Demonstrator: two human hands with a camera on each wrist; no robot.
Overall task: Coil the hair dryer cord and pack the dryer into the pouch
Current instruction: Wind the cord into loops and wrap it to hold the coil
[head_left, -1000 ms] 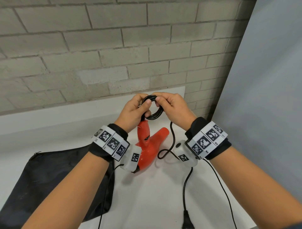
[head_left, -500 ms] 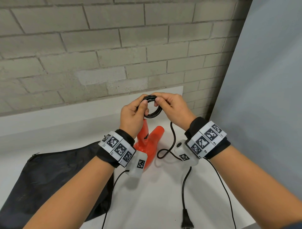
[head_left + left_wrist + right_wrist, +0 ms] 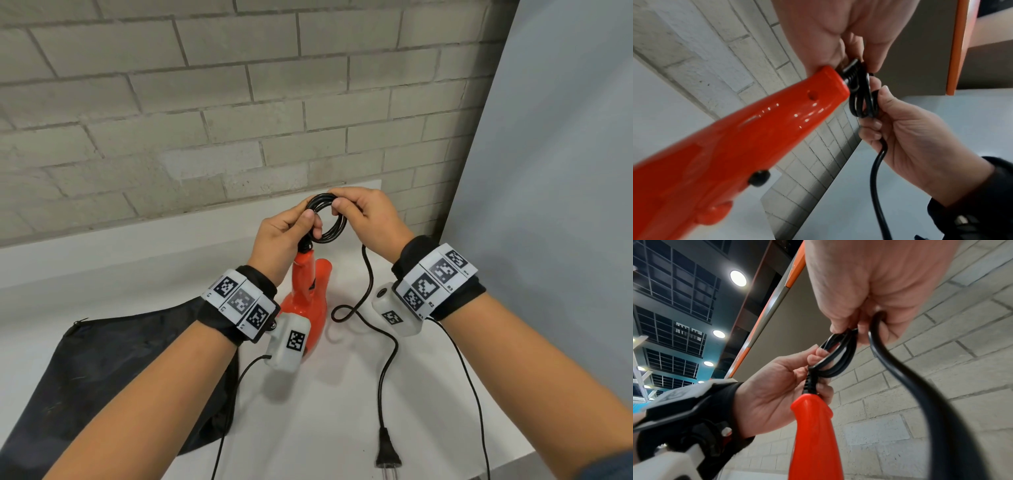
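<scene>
A glossy orange hair dryer point(image 3: 310, 298) hangs upright by its cord, handle end up, body low over the white table point(image 3: 325, 394). Its black cord is wound into a small coil point(image 3: 327, 219) held between both hands. My left hand point(image 3: 286, 233) pinches the coil's left side just above the handle end point(image 3: 810, 404). My right hand point(image 3: 363, 216) grips the coil's top right, with the loose cord point(image 3: 370, 284) running down from it. The cord point(image 3: 920, 394) trails to the plug point(image 3: 388, 457) on the table. The black pouch point(image 3: 102, 370) lies flat at lower left.
A grey brick wall point(image 3: 205, 102) stands close behind the table. A pale grey panel point(image 3: 565, 171) closes off the right side. Thin black cables from the wrist cameras hang beside both forearms.
The dryer has swung from tilted to nearly upright under the left hand, and the left arm has shifted right. Both hands keep hold of the coil.
</scene>
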